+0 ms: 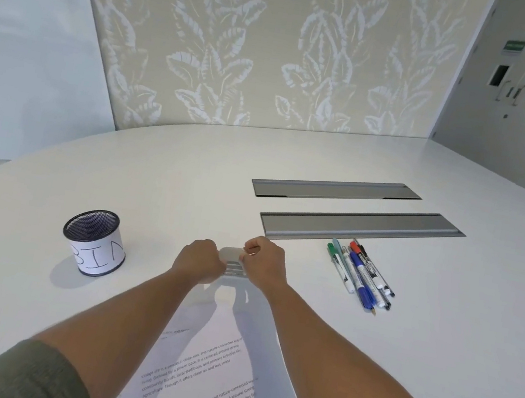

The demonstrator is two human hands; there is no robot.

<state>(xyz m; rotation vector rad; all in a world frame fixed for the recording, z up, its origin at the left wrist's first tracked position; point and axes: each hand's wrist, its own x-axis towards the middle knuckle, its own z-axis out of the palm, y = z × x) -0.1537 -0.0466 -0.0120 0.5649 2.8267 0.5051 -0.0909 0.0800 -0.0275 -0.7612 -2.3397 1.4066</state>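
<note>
Left to right: a mesh cup marked BIN stands near the table's curved edge, with bare surface between it and my left hand. My left hand and right hand, fingers curled, clamp a small grey item between them at the far end of a printed sheet, whose long axis runs from my chest out to the hands; the item's own heading I cannot tell. Rightward lies open table, then pens beside two grey strips.

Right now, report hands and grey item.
Gripping: left hand, right hand on small grey item. At printed sheet far end. Nothing blocking; pens, mesh cup aside.
</note>
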